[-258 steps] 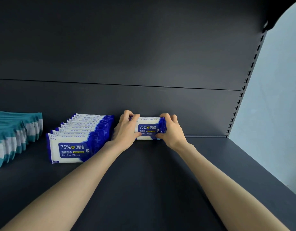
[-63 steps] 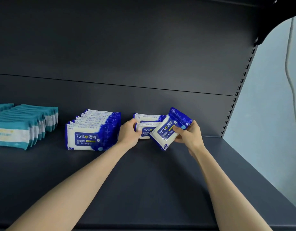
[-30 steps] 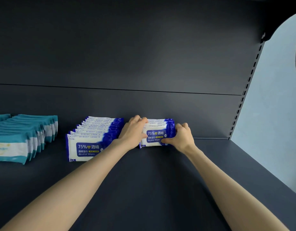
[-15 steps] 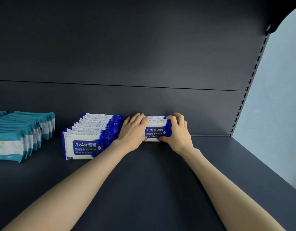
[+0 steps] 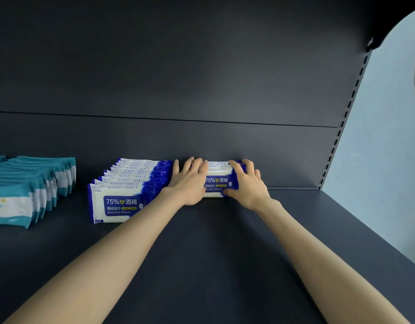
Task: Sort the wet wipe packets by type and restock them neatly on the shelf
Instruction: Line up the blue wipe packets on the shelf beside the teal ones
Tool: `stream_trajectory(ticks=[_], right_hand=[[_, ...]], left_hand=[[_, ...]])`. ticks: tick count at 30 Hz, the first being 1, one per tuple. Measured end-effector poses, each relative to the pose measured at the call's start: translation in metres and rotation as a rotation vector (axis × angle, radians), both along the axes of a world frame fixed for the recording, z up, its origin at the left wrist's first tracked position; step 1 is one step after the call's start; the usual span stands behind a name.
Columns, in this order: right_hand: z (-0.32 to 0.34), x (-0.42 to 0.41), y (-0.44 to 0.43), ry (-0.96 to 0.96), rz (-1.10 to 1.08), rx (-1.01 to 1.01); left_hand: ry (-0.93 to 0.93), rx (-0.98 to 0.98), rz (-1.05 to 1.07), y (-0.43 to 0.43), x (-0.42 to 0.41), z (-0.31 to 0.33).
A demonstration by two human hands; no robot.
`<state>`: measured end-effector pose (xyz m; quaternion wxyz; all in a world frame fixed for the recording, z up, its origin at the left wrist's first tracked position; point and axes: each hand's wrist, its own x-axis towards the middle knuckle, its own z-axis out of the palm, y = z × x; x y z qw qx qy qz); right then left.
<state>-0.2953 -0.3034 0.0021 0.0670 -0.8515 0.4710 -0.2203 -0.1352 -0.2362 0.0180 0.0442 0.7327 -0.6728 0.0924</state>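
A short row of blue-and-white alcohol wipe packets (image 5: 217, 183) stands against the back of the dark shelf (image 5: 213, 253). My left hand (image 5: 189, 181) presses its left end with fairly straight fingers laid over the top. My right hand (image 5: 247, 183) grips the right end, fingers curled over the top and thumb on the front packet's lower edge. To the left stands a longer row of the same blue packets (image 5: 122, 195), almost touching my left hand. Further left is a row of teal-and-white packets (image 5: 26, 190).
The shelf's dark back panel (image 5: 202, 90) rises right behind the packets. A slotted upright (image 5: 337, 136) marks the shelf's right end, with a pale wall (image 5: 389, 148) beyond. Bare shelf surface lies in front of and to the right of my hands.
The tilted packet my right hand carried two seconds ago now stands upright at the front of the short row. Over the last half second both hands stay on the row's ends.
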Motion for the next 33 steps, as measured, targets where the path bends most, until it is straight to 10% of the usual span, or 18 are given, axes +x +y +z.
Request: stream_trajectory(ticks=[17,24,33], right_hand=[[0.058,-0.098,0.146,-0.415,0.097,-0.241],[-0.037,-0.191,0.256,-0.491,0.231,-0.240],[-0.246,-0.256,0.353,-0.350,0.115,0.275]], left_hand=[[0.380,-0.562,-0.144,0.159,-0.085,0.050],[0.556,-0.672,-0.082,0.288,-0.179,-0.045],[0.828,-0.180,0.219,0.384,-0.251,-0.264]])
